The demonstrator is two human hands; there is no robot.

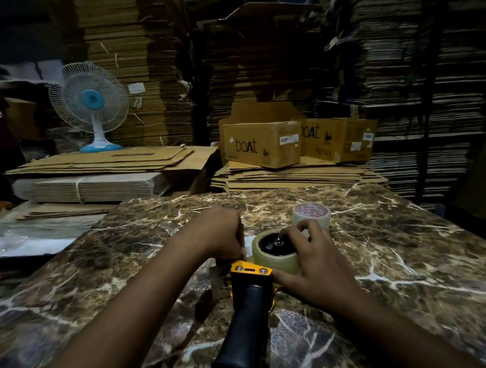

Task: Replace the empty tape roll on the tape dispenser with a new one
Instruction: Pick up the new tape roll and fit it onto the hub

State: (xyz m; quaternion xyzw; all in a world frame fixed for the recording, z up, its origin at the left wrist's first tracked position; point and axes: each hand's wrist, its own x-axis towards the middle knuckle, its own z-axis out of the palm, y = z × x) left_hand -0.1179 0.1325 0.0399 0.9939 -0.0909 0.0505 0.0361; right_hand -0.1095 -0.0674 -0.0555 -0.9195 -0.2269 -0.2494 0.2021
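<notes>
Brown marble table (400, 276), veined in white, holds a tape dispenser (248, 305) lying on its side, black handle pointing toward the person. A clear tape roll (276, 260) sits on the dispenser's wheel. The right hand (316, 269) rests against this roll, fingers (298, 231) spread loosely over its top and dark centre, thumb by the yellow frame. The left hand (219, 232) is curled closed just left of the roll, gripping the dispenser's front end. Just beyond the right fingertips stands a second, whitish roll (311, 214) with red print.
</notes>
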